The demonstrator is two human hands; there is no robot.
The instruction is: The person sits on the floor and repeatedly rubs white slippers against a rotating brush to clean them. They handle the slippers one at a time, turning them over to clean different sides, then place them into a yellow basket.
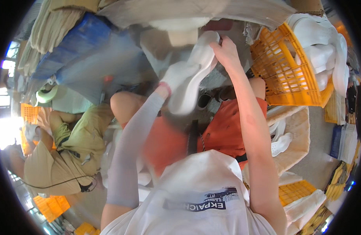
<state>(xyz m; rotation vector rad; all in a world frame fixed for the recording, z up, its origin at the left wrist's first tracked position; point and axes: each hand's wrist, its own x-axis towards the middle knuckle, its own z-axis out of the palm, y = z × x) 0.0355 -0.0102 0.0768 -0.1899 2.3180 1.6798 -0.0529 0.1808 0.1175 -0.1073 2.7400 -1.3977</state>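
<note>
In front of me I hold a long white shoe sole (186, 98), tilted with its upper end to the right. Its lower end is blurred. My right hand (226, 51) is bare and closed, pinching the sole's upper end by the edge. A white glove with a pink cuff covers my left hand (181, 75), which grips the sole around its middle. The left glove's fingers are partly hidden and smeared.
An orange crate (288, 72) heaped with white footwear pieces (319, 56) stands at right. Below it is a cloth-lined container (300, 137) with more white pieces. A blue sheet-covered stack (76, 45) lies at far left. Another person (66, 156) sits close on my left.
</note>
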